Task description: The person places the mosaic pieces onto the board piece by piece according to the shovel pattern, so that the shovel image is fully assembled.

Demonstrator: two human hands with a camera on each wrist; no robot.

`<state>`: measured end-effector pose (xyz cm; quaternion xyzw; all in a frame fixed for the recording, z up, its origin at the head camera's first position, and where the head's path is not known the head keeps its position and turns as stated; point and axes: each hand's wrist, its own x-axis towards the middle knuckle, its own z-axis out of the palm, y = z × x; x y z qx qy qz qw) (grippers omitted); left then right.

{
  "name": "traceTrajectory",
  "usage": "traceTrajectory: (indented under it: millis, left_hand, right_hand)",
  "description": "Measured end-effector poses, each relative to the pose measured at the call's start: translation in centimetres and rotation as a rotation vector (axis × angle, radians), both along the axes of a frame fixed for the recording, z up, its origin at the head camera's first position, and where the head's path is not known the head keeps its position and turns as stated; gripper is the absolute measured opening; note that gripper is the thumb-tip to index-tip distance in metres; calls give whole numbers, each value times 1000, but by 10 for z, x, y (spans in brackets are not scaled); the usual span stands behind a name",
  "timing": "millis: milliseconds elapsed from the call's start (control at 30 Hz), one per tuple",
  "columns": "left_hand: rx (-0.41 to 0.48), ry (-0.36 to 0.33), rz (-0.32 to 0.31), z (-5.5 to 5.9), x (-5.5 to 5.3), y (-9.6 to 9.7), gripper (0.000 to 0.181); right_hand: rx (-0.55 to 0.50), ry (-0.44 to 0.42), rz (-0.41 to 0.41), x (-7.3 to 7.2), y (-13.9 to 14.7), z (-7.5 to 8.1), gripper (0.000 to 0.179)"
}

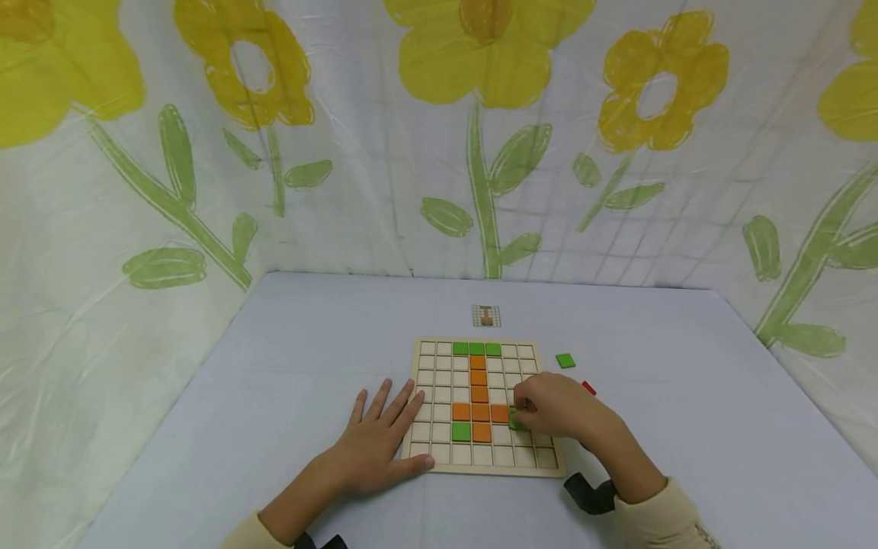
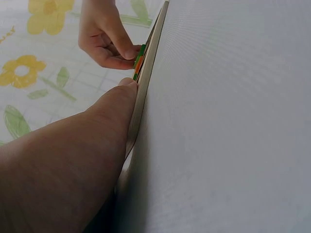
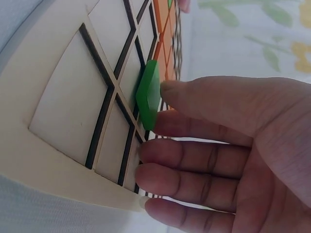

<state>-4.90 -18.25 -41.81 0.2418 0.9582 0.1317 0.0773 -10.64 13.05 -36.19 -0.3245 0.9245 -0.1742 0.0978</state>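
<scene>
A wooden grid board (image 1: 504, 456) lies on the table, with orange tiles (image 1: 481, 412) in a cross-like column and several green tiles (image 1: 476, 348) in its cells. My left hand (image 1: 373, 450) rests spread on the board's left edge, its thumb at the front left corner. Over the right part of the board, my right hand (image 1: 559, 404) pinches a green square tile (image 3: 149, 94) between thumb and index finger. That tile is tilted against the grid, just right of the orange row; the head view shows it partly covered by the fingers.
A small card (image 1: 486, 316) with a printed grid pattern lies behind the board. To the right are a loose green tile (image 1: 565, 361) and a red piece (image 1: 588, 388), close to my right forearm. A flower-painted curtain (image 1: 370, 213) hangs behind the white table (image 1: 309, 328).
</scene>
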Motion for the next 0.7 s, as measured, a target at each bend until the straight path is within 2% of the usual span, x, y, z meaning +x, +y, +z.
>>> traceTrajectory:
  millis: [700]
  left_hand:
    - [1, -7, 5, 1, 0, 1, 98]
  right_hand:
    - [62, 51, -32, -2, -6, -7, 18]
